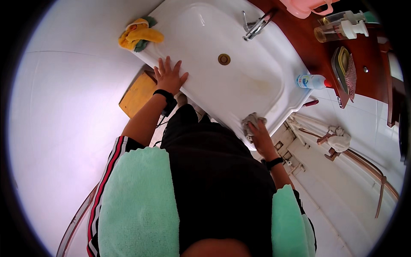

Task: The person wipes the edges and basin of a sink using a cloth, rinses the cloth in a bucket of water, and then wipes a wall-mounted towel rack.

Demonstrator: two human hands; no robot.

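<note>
A wide white sink [201,32] lies in front of me, with a brass-coloured drain [224,59] in its basin and a chrome faucet [257,28] at its far side. My left hand [169,78] rests on the near left rim, fingers spread and holding nothing. At the near right rim my right hand [260,135] presses a crumpled grey cloth [252,123] against the white surface, fingers closed over it. A faint yellowish patch shows in the basin's right part. Yellow and green cloths [139,36] are bunched on the far left corner.
A clear bottle with a red cap [311,81] lies at the sink's right edge. The red-brown cabinet [308,47] holds pump bottles [340,31], a pink container [302,6] and a pouch-like stack [343,70]. A wooden piece [138,95] stands left; pipes [364,156] run along the right wall.
</note>
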